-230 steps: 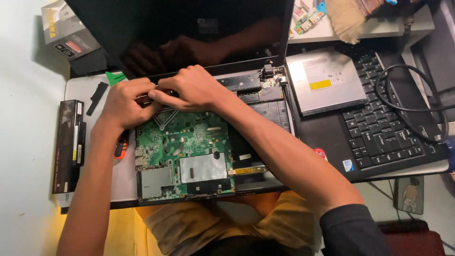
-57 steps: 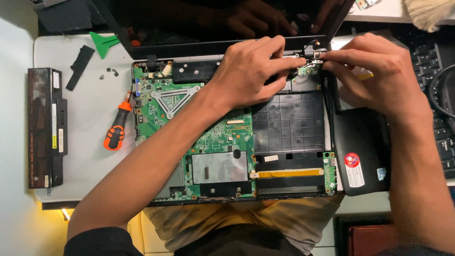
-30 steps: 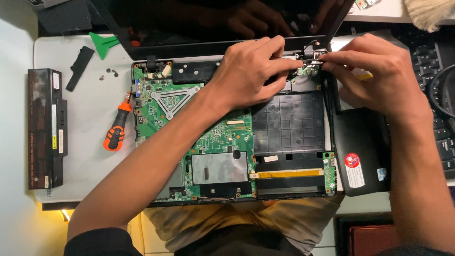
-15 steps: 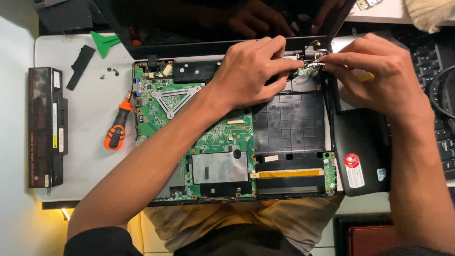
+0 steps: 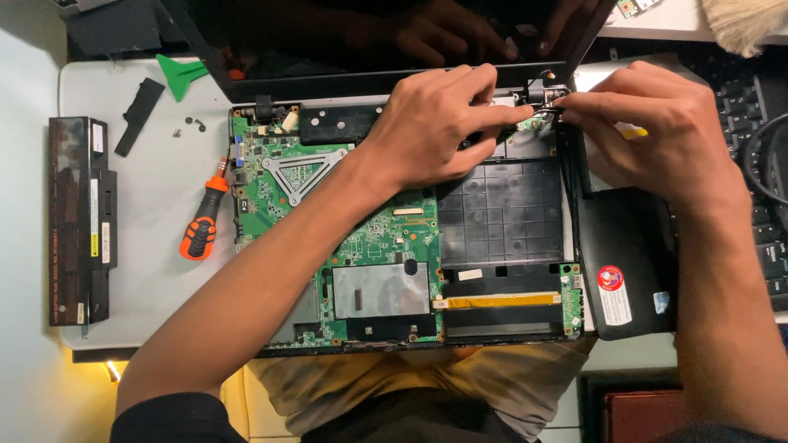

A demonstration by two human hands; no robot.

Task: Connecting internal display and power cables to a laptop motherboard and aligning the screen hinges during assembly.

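Observation:
An opened laptop base (image 5: 501, 221) lies on the white table, its green motherboard (image 5: 271, 197) exposed. My left hand (image 5: 435, 123) reaches across it and presses its fingertips on the top right corner by the metal hinge (image 5: 548, 97). My right hand (image 5: 657, 131) pinches something small at that same hinge; a yellow-tipped tool (image 5: 634, 131) shows under its fingers. What exactly the fingers grip is hidden. The dark laptop screen (image 5: 369, 37) stands open behind and mirrors both hands.
An orange and black screwdriver (image 5: 202, 221) lies left of the board. A black battery pack (image 5: 78, 220) sits at the far left. A green pry pick (image 5: 180, 74), a black strip (image 5: 138, 115) and loose screws (image 5: 190, 125) lie at top left. A black keyboard (image 5: 759, 164) is at right.
Since 7.7 s ago my view and both hands have shifted from the left of the board to the right hinge. Over the last second the hands barely move.

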